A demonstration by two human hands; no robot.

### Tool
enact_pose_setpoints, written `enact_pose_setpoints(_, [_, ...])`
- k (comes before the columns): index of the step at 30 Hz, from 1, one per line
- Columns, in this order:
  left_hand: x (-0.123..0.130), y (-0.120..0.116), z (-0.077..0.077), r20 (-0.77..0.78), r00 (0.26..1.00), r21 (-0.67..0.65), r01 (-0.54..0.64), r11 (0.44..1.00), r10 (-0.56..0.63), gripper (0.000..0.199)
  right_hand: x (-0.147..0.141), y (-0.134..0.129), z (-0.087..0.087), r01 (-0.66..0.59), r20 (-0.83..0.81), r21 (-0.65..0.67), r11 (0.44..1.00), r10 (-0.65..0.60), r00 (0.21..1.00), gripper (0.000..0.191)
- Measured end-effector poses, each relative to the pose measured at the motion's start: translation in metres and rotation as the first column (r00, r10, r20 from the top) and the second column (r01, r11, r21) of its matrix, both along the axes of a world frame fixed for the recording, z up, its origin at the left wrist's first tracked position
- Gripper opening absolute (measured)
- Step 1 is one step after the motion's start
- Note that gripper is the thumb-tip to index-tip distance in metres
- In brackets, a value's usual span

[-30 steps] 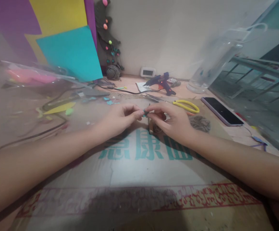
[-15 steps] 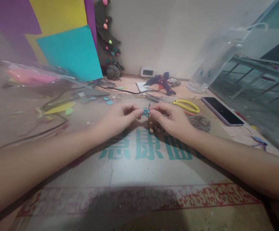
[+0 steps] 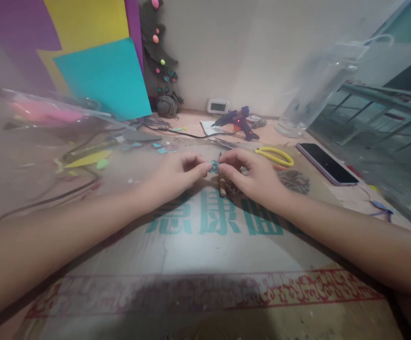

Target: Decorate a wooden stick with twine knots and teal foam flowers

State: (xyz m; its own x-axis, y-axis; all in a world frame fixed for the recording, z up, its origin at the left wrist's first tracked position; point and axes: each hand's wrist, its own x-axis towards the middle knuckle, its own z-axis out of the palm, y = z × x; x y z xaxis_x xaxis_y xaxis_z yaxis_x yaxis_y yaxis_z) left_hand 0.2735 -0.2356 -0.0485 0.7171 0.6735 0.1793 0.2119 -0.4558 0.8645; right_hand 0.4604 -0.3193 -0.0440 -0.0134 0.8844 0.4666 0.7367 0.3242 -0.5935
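Note:
A small teal flower (image 3: 214, 166) with rounded petals is pinched between my two hands above the printed board. My left hand (image 3: 182, 174) grips its left edge with thumb and forefinger. From the other side, the fingertips of my right hand (image 3: 253, 172) close on the flower's right edge. Just below the fingers stands a wooden-handled awl (image 3: 222, 184), its thin point partly behind my right hand. A bundle of grey yarn (image 3: 295, 182) lies beside my right hand, partly hidden. Yellow-handled scissors (image 3: 275, 156) rest beyond it.
At the back are a glue gun (image 3: 239, 123) with a lit red light, a small white clock (image 3: 218, 106) and a clear bottle (image 3: 314, 94). A phone (image 3: 327, 164) lies right. Teal paper scraps (image 3: 162, 151) and a dark cable (image 3: 53, 200) are left.
The flower has turned slightly between my fingertips. Both hands stay in nearly the same place, and the things around them have not moved.

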Motion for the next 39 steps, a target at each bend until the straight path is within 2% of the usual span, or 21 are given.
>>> enact_pose_setpoints(4, [0.0, 0.002, -0.002, 0.004, 1.0, 0.032, 0.008, 0.999, -0.008, 0.033, -0.001, 0.0, 0.0, -0.037, -0.11, -0.13, 0.991, 0.023, 0.994, 0.02])
enact_pose_setpoints(8, [0.0, 0.001, -0.003, 0.007, 1.0, 0.058, 0.021, 0.998, -0.021, 0.03, -0.002, -0.001, 0.0, -0.041, -0.151, -0.132, 0.99, 0.021, 0.988, 0.022])
enact_pose_setpoints(13, [0.001, -0.003, 0.0, -0.015, 1.0, 0.058, -0.018, 0.998, 0.019, 0.026, -0.002, -0.001, 0.0, -0.055, -0.172, -0.127, 0.99, 0.033, 0.984, 0.022])
enact_pose_setpoints(16, [0.001, -0.002, 0.001, -0.002, 0.999, 0.057, -0.04, 0.998, 0.04, 0.026, -0.001, 0.0, 0.002, -0.034, -0.111, -0.091, 0.995, 0.024, 0.994, 0.025])
enact_pose_setpoints(20, [0.001, 0.001, 0.0, 0.027, 0.997, 0.07, -0.069, 0.995, 0.067, 0.025, 0.001, -0.002, 0.003, -0.037, 0.036, 0.014, 0.999, 0.036, 0.999, 0.015])
enact_pose_setpoints(24, [0.001, 0.003, -0.004, 0.049, 0.997, 0.06, -0.057, 0.997, 0.055, 0.025, 0.002, -0.007, 0.007, -0.195, 0.221, 0.087, 0.977, 0.172, 0.96, 0.019])
enact_pose_setpoints(26, [0.002, 0.003, -0.005, 0.066, 0.997, 0.033, -0.046, 0.998, 0.044, 0.026, 0.004, -0.01, 0.015, -0.228, 0.33, 0.105, 0.968, 0.183, 0.926, 0.021])
enact_pose_setpoints(28, [0.002, 0.004, -0.007, 0.087, 0.996, 0.0, -0.036, 0.999, 0.035, 0.025, 0.009, -0.009, 0.025, -0.132, 0.386, 0.153, 0.979, 0.064, 0.92, 0.02])
enact_pose_setpoints(30, [0.002, 0.005, -0.008, 0.096, 0.994, -0.014, -0.044, 0.999, 0.045, 0.024, 0.018, -0.005, 0.034, 0.036, 0.386, 0.181, 0.983, -0.104, 0.917, 0.016])
enact_pose_setpoints(32, [0.001, 0.006, -0.009, 0.089, 0.994, -0.011, -0.058, 0.998, 0.059, 0.025, 0.032, 0.002, 0.042, 0.152, 0.402, 0.125, 0.98, -0.19, 0.896, 0.015])
enact_pose_setpoints(35, [0.001, 0.007, -0.01, 0.08, 0.995, 0.001, -0.058, 0.998, 0.058, 0.026, 0.06, 0.015, 0.048, 0.234, 0.543, -0.056, 0.97, -0.167, 0.823, 0.023])
enact_pose_setpoints(38, [0.001, 0.007, -0.008, 0.062, 0.996, 0.014, -0.061, 0.998, 0.06, 0.027, 0.089, 0.02, 0.049, 0.382, 0.709, -0.225, 0.896, -0.119, 0.695, 0.034])
enact_pose_setpoints(39, [0.001, 0.006, -0.007, 0.055, 0.997, 0.015, -0.063, 0.998, 0.062, 0.028, 0.098, 0.019, 0.048, 0.412, 0.728, -0.271, 0.87, -0.095, 0.679, 0.035])
